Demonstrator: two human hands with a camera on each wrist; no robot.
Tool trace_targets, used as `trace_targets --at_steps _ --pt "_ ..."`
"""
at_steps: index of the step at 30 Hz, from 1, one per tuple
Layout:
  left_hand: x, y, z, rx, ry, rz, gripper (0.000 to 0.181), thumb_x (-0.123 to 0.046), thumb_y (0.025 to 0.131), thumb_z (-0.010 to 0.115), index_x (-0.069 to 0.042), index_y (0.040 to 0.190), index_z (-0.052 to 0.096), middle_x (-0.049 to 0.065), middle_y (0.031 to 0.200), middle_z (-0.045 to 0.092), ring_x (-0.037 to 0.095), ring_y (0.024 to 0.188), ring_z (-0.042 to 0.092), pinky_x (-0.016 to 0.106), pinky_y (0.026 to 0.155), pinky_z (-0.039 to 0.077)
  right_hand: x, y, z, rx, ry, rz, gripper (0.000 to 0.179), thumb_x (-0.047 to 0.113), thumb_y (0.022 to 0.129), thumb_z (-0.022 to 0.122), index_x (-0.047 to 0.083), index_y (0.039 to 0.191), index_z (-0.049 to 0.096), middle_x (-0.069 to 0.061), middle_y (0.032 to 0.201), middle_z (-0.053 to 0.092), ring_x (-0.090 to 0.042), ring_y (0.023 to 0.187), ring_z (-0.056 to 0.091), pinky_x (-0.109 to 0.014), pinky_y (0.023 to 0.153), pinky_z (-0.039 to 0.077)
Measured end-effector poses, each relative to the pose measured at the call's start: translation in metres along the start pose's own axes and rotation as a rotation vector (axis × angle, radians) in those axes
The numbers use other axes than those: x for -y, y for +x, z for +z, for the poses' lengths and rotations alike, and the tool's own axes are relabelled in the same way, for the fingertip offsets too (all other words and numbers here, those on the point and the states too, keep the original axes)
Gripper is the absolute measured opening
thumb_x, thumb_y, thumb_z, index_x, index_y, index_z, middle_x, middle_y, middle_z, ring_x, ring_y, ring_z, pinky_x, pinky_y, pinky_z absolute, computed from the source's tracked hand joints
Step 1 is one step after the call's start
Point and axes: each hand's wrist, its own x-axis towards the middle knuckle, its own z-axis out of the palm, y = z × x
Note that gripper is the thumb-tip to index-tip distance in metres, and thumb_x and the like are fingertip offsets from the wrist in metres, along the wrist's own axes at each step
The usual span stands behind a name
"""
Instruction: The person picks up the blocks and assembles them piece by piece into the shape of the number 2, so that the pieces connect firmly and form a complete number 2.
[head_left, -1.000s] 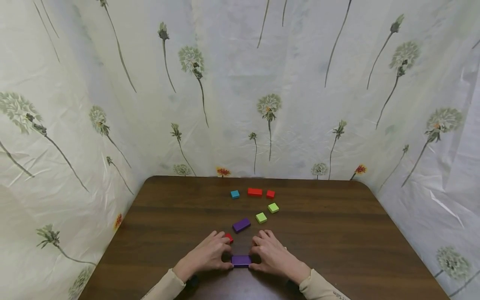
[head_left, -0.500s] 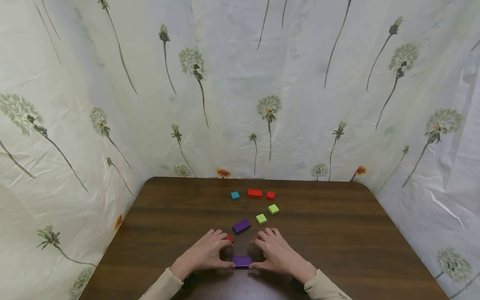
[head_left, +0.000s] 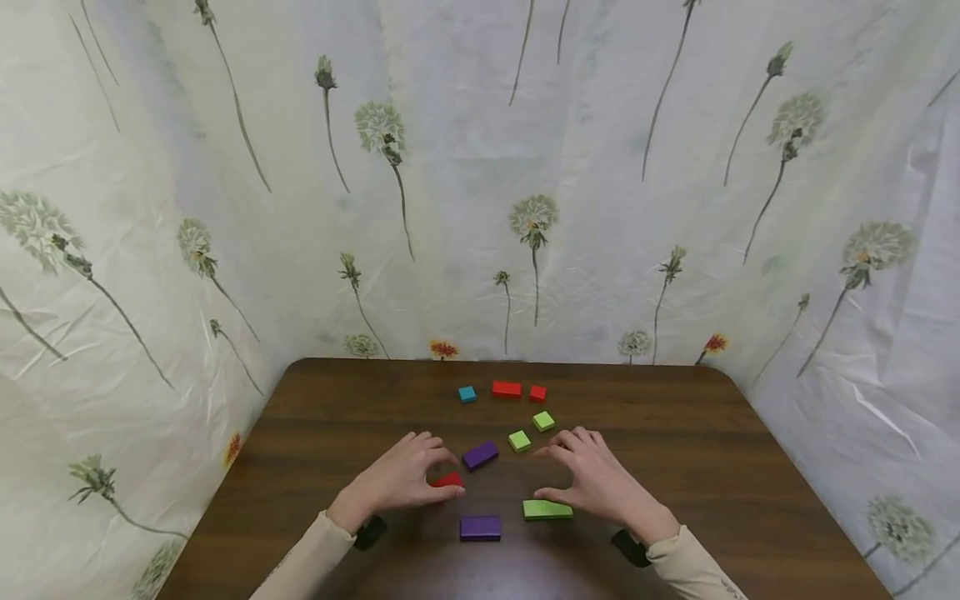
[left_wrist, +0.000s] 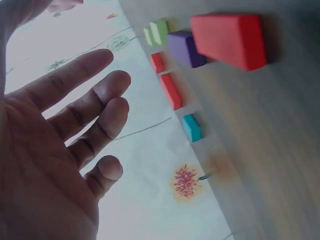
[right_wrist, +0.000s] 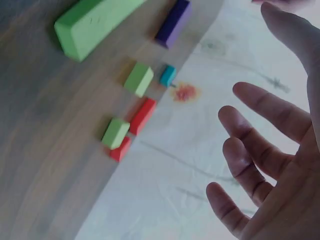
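Both hands hover over the table with nothing in their grasp. My left hand (head_left: 397,477) is above and beside a red block (head_left: 450,480), which it partly covers in the head view. In the left wrist view that red block (left_wrist: 225,40) stands apart from the loosely bent fingers (left_wrist: 112,85). My right hand (head_left: 600,479) hangs near a long light-green block (head_left: 547,510), also seen beyond the thumb in the right wrist view as a green block (right_wrist: 90,30). A purple block (head_left: 480,528) lies between the wrists, closest to me, untouched. Behind it sits a second, slanted purple block (head_left: 480,455).
Two small light-green blocks (head_left: 520,441) lie past the hands. Near the far edge are a small blue block (head_left: 467,394), a longer red block (head_left: 506,389) and a small red block (head_left: 537,393). A flower-patterned curtain (head_left: 450,208) surrounds the dark wooden table (head_left: 675,433).
Both hands have let go of the nearer purple block and moved apart and forward, the right one farther. The long green block, formerly hidden by the right hand, now shows.
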Motion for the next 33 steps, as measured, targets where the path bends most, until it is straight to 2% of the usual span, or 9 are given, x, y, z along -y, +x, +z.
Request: trace_targets --at_steps 7,11,17,21,28,33 --pt "-0.005 0.016 -0.007 -0.010 0.009 0.018 0.044 -0.060 0.088 0.057 -0.023 0.108 0.071 -0.008 0.103 0.065 0.009 0.093 0.053 0.030 0.085 0.040 -0.016 -0.011 -0.012 -0.017 -0.007 0.035 0.051 0.057 0.071 0.077 0.027 0.112 0.068 0.007 0.101 0.058 -0.014 0.098 0.049 -0.041 0.085 0.038" --pt "-0.009 0.024 -0.008 -0.007 0.003 0.027 0.041 -0.055 0.089 0.059 -0.022 0.109 0.072 -0.007 0.102 0.066 0.010 0.094 0.054 0.031 0.086 0.041 -0.021 -0.017 -0.019 -0.021 -0.018 0.047 0.051 0.057 0.072 0.077 0.027 0.113 0.068 0.007 0.102 0.059 -0.014 0.097 0.049 -0.041 0.084 0.038" --pt "-0.015 0.036 -0.008 0.012 0.019 0.040 0.041 -0.055 0.091 0.056 -0.022 0.110 0.072 -0.008 0.101 0.065 0.009 0.095 0.054 0.031 0.089 0.041 -0.028 -0.024 -0.028 -0.010 -0.020 0.091 0.050 0.054 0.071 0.079 0.028 0.113 0.068 0.006 0.101 0.059 -0.014 0.095 0.048 -0.041 0.082 0.038" --pt "-0.019 0.044 -0.008 0.013 0.034 0.065 0.041 -0.054 0.093 0.054 -0.022 0.109 0.072 -0.009 0.099 0.065 0.008 0.093 0.054 0.029 0.086 0.042 -0.033 -0.027 -0.033 -0.006 -0.023 0.107 0.049 0.052 0.072 0.079 0.027 0.113 0.069 0.007 0.100 0.058 -0.015 0.096 0.049 -0.039 0.082 0.038" --pt "-0.026 0.058 -0.001 0.006 0.054 0.111 0.032 -0.044 0.093 0.060 -0.019 0.108 0.073 -0.005 0.099 0.067 0.010 0.091 0.053 0.027 0.080 0.041 -0.037 -0.031 -0.035 0.004 -0.035 0.113 0.048 0.052 0.073 0.078 0.025 0.112 0.070 0.007 0.099 0.058 -0.016 0.096 0.049 -0.038 0.082 0.038" --pt "-0.033 0.065 0.006 0.005 0.079 0.146 0.031 -0.044 0.092 0.061 -0.020 0.107 0.074 -0.004 0.094 0.067 0.008 0.085 0.050 0.024 0.075 0.038 -0.039 -0.036 -0.034 -0.005 -0.043 0.113 0.046 0.048 0.072 0.080 0.025 0.111 0.071 0.007 0.098 0.058 -0.015 0.094 0.049 -0.037 0.080 0.039"
